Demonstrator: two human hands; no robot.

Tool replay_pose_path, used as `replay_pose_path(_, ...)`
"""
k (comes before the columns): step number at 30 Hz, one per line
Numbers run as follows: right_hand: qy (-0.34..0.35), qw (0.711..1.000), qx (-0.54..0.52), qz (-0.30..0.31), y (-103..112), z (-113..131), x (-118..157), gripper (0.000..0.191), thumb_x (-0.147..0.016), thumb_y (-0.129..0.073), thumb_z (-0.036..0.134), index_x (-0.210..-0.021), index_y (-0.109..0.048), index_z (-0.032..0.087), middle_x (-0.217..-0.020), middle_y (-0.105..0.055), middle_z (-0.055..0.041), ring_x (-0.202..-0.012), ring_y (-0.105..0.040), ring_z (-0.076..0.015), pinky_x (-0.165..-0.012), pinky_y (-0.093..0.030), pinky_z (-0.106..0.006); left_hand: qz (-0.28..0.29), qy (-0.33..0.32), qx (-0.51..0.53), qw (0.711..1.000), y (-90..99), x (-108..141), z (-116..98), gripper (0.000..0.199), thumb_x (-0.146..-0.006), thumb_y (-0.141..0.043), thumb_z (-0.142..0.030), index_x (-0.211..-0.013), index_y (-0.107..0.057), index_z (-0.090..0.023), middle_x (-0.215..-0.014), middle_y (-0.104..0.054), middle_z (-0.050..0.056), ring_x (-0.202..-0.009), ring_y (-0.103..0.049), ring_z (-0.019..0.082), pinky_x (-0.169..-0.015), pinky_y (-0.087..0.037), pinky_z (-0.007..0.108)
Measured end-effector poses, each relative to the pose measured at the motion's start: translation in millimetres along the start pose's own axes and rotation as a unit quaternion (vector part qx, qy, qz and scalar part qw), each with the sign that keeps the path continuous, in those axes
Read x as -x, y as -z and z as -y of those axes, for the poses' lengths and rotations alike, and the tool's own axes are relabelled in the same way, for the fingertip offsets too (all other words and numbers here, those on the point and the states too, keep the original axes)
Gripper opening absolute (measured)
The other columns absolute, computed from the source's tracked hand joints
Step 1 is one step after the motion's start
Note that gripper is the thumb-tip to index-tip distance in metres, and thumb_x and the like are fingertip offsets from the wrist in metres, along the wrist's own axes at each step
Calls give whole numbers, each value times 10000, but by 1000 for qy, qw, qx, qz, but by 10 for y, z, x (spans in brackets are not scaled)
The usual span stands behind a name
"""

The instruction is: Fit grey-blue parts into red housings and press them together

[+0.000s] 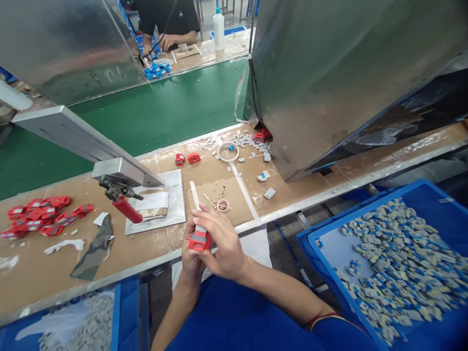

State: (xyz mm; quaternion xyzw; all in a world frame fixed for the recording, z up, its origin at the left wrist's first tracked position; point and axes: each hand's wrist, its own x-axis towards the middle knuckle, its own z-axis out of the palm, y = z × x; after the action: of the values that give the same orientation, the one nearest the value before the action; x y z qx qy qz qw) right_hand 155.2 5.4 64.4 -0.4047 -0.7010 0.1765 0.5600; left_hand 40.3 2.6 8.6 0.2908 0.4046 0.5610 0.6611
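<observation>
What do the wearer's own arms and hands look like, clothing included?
Left hand and right hand: no gloves, forearms bare. Right sleeve: blue, ending in red-and-yellow edging near the elbow. Left sleeve isn't clearly visible.

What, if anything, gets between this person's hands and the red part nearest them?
Nothing visible: the left hand and right hand are already closed around that red part.
</observation>
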Motion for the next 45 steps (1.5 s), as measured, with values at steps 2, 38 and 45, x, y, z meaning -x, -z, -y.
replay_pose_path(2,-6,1000,-16,-5,-7,-13,22,428,-996,-565,421,-1348,-552,176,-1336,-698,-171,-1406,-553,-294,-1112,-492,-445,-7,-28,17,999,-36,0,-53,532,-544,-954,-551,-969,-783,-281,-975,-751,18,-879,-725,235,-786,-622,283)
replay_pose_path(38,11,995,-83,-57,98,-74,89,460,-996,-592,446,-1382,-531,203,-1358,-684,-187,-1384,-574,-304,-1101,-528,-510,67,-82,23,994,-131,-85,-137,617,-423,-1013,-488,-951,-802,-247,-1031,-793,48,-1003,-741,242,-934,-587,322)
replay_pose_path(45,3,997,-58,-60,140,-153,103,458,-1006,-556,469,-1383,-531,209,-1337,-690,-176,-1343,-610,-313,-1098,-525,-546,88,-71,1,994,-223,-147,-98,560,-548,-952,-561,-978,-790,-240,-962,-788,52,-900,-750,239,-868,-605,369)
